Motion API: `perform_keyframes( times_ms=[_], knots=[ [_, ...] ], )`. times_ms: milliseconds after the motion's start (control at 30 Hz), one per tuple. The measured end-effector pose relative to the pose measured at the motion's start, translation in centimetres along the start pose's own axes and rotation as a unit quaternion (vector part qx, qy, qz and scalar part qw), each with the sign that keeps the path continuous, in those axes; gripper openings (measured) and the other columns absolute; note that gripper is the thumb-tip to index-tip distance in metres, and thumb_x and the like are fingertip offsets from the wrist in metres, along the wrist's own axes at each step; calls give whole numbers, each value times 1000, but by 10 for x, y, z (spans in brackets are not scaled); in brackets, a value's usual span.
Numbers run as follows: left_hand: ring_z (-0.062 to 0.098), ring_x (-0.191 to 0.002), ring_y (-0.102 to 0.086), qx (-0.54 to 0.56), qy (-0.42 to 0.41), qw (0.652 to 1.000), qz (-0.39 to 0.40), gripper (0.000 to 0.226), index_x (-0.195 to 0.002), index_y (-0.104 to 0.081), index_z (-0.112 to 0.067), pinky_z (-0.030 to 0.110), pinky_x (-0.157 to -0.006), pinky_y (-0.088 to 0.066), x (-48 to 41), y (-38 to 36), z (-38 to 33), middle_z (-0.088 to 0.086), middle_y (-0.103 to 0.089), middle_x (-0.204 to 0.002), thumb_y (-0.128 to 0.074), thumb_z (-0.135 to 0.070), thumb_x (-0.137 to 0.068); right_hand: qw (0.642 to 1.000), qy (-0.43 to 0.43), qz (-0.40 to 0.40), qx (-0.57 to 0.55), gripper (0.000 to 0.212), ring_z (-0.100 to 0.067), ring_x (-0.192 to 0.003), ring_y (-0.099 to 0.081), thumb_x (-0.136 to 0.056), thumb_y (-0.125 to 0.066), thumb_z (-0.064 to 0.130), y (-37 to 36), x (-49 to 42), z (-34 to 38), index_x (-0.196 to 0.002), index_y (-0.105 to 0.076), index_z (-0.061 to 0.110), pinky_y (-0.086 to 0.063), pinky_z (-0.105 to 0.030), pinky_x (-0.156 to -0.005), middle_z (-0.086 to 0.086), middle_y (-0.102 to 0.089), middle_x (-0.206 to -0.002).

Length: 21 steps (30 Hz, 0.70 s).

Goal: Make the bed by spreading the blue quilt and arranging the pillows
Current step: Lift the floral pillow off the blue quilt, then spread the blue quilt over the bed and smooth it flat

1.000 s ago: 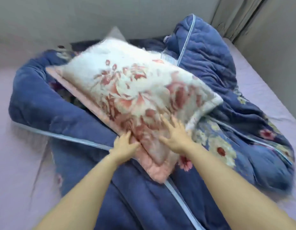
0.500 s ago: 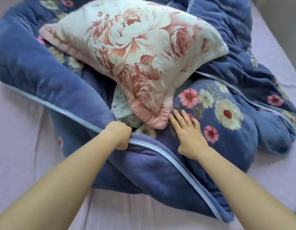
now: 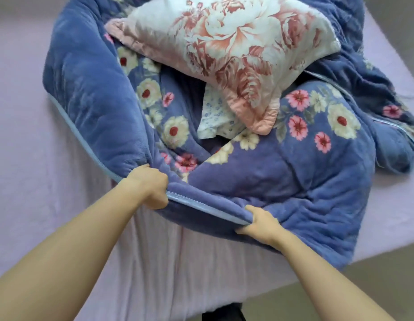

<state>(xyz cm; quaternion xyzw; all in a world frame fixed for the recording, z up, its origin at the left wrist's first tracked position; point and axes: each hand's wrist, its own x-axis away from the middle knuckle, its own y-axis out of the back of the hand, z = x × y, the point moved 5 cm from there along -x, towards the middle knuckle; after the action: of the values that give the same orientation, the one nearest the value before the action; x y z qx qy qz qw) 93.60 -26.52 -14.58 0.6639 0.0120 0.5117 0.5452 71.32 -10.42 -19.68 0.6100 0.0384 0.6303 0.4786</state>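
The rectangular red-flowered white pillow (image 3: 224,42) lies on the crumpled blue fleece quilt (image 3: 294,179), which lies on the lilac bedsheet (image 3: 27,140).

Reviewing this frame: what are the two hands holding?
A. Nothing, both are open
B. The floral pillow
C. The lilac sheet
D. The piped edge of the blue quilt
D: the left hand and the right hand each grip the light-blue piped edge of the blue quilt, while the floral pillow lies untouched on top of the heap.
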Motion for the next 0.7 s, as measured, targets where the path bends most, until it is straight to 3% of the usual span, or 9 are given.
perform_keyframes(
  times_ms=[67,200,267,333,433,500,567,633,700],
  knots=[
    [25,-103,-65,2,14,1000,-17,29,-102,-66,-17,28,-83,-45,27,-24,22,6,-70,-111,-53,-23,-77,996,14,-85,-40,17,-32,-102,-61,-78,-66,34,-17,15,33,-85,-54,24,-39,-34,-72,-5,-70,-101],
    [26,-89,-64,29,64,998,2,20,-94,-57,-18,28,-68,-45,92,-63,90,5,-69,-106,-49,-22,-76,984,6,-153,-88,8,-35,-87,-60,-80,-55,26,-44,51,116,-75,-56,20,-47,-38,-71,-9,-70,-87],
    [26,-79,-60,16,99,995,26,14,-87,-55,-19,29,-66,-45,126,-78,131,4,-68,-98,-48,-23,-75,981,19,-114,-156,10,-31,-81,-62,-75,-55,24,-70,71,161,-71,-60,17,-48,-37,-69,-6,-68,-77],
    [25,-76,-58,-10,123,991,48,9,-80,-55,-18,28,-63,-43,154,-91,166,1,-62,-78,-51,-20,-71,969,44,-26,-242,15,-21,-74,-62,-64,-58,28,-113,94,200,-66,-64,15,-49,-37,-69,3,-63,-68],
    [20,-78,-54,-81,131,986,58,4,-72,-51,-21,26,-73,-39,188,-114,208,-7,-51,-66,-48,-18,-74,933,47,130,-332,22,-10,-65,-55,-61,-64,30,-195,143,258,-73,-68,11,-47,-32,-65,6,-58,-65],
    [11,-94,-58,-147,120,982,9,13,-84,-56,-29,25,-96,-35,195,-137,230,-12,-63,-81,-45,-23,-81,891,47,186,-412,3,-6,-63,-56,-72,-68,20,-238,158,292,-73,-67,18,-45,-21,-62,6,-60,-67],
    [10,-110,-57,-182,120,971,-94,25,-93,-62,-36,35,-113,-20,195,-171,243,-12,-69,-97,-45,-20,-82,886,48,179,-426,9,-8,-73,-59,-79,-69,18,-270,146,309,-87,-66,14,-46,-19,-68,3,-64,-81],
    [27,-128,-49,-83,135,971,-178,37,-108,-67,-24,48,-113,-16,191,-218,247,5,-66,-122,-42,-12,-85,907,53,149,-391,24,-11,-86,-58,-83,-69,20,-287,126,308,-104,-65,9,-45,-23,-78,0,-67,-101],
    [37,-144,-22,102,225,961,-120,49,-140,-47,-20,51,-114,-15,189,-274,232,11,-31,-157,-45,-14,-92,926,49,109,-358,35,-11,-101,-58,-84,-67,19,-285,110,292,-118,-63,10,-43,-22,-89,-2,-66,-120]
  ],
)
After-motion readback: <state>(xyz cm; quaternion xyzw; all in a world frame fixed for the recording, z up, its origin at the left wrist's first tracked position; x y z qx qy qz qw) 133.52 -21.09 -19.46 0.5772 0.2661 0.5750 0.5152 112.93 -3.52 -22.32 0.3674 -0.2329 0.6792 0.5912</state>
